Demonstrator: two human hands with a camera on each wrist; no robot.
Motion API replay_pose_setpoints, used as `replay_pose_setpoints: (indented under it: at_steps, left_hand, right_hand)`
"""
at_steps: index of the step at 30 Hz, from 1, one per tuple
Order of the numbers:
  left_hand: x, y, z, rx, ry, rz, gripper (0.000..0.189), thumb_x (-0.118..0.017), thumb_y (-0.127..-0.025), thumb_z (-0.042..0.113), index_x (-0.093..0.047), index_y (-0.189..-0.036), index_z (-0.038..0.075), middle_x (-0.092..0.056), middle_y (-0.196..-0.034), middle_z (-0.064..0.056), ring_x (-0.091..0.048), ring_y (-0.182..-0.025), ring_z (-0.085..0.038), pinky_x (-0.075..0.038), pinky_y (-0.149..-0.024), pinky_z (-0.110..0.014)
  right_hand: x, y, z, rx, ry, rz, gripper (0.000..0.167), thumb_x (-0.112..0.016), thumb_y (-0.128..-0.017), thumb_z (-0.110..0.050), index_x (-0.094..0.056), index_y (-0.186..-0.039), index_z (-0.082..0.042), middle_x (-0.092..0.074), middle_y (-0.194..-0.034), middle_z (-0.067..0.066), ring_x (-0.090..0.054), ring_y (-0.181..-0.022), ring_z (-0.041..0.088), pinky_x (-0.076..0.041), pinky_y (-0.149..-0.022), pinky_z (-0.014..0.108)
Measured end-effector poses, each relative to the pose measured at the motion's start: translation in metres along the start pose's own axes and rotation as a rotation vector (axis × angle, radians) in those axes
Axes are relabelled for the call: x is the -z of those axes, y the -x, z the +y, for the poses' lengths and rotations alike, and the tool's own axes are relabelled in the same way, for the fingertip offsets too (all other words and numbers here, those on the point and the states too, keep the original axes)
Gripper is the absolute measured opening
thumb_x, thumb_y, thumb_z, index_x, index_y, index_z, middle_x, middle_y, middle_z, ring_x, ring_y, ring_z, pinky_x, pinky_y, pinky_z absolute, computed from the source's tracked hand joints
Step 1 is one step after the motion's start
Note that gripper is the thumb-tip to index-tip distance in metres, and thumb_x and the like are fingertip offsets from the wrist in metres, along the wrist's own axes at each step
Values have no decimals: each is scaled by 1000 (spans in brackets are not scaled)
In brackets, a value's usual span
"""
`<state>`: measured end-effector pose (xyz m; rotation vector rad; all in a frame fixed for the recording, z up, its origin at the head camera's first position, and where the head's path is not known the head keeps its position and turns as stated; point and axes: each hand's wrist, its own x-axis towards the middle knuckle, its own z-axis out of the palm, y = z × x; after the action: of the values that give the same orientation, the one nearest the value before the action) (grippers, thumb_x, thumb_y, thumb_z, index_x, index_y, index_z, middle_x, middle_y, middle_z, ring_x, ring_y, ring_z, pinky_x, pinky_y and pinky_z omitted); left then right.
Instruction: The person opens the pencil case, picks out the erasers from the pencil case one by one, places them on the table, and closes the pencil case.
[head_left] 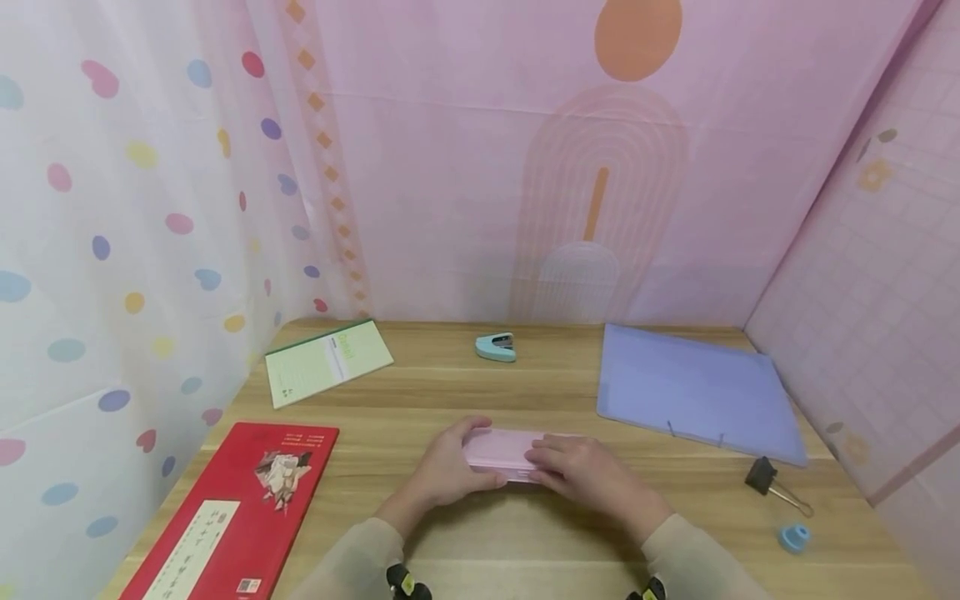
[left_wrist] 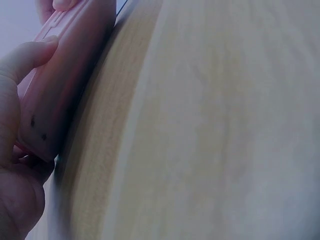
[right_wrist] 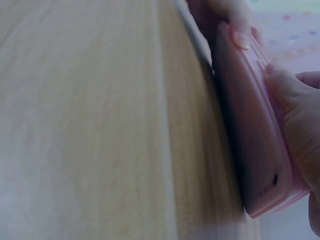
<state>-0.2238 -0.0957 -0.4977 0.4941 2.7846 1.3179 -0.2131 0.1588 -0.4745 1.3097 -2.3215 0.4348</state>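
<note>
A pink pencil box [head_left: 495, 450], closed, lies at the near middle of the wooden table, long side toward me. Its left end is gripped by my left hand [head_left: 447, 468], thumb along the front side and fingers behind. Over the right part of the lid lies my right hand [head_left: 581, 473], fingers bent across the top. In the right wrist view, the right thumb [right_wrist: 282, 82] presses at the lid's front seam. The left wrist view shows the left thumb [left_wrist: 32, 57] on the front side of the box, small dark marks near its end. The box's contents are hidden.
A red booklet [head_left: 255, 492] lies left, a green notepad [head_left: 330, 362] behind it. A light blue stapler [head_left: 496, 347] stands at the back. Right are a blue-purple folder [head_left: 690, 387], a black binder clip [head_left: 762, 476] and a small blue piece [head_left: 793, 537]. Curtains enclose the table.
</note>
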Motion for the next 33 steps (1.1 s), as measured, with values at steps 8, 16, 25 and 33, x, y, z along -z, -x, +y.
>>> replay_pose_setpoints:
  at_steps: [8, 16, 25, 33]
  left_hand:
    - [-2, -2, 2, -24, -10, 20, 90, -85, -60, 55, -51, -134, 17, -58, -128, -4, -54, -112, -22, -44, -95, -45]
    - [-1, -2, 2, -37, -20, 23, 88, -84, -60, 55, -53, -132, 17, -59, -125, -4, -54, -110, -21, -44, -94, -44]
    - [-1, -2, -1, -11, 8, 16, 93, -85, -57, 58, -51, -134, 19, -57, -128, -3, -53, -112, -20, -43, -97, -44]
    - [2, -2, -6, -66, 2, 5, 103, -88, -52, 58, -47, -137, 16, -55, -131, -2, -52, -118, -19, -40, -102, -41]
  right_hand:
    - [-2, -2, -1, 26, 15, 55, 28, -78, -81, -28, -72, -103, -11, -71, -102, 5, -68, -94, 20, -55, -84, 36]
    - [-1, -4, -2, 64, 66, 64, 21, -75, -84, -24, -70, -99, -10, -72, -99, 4, -69, -91, 18, -56, -79, 35]
    - [-5, 1, -1, 89, 136, 92, 25, -71, -87, -25, -68, -104, -8, -71, -105, 8, -68, -97, 22, -55, -83, 35]
    - [0, 13, 4, -43, -37, 130, 32, -77, -80, -33, -71, -103, -12, -71, -103, 0, -67, -96, 16, -54, -85, 32]
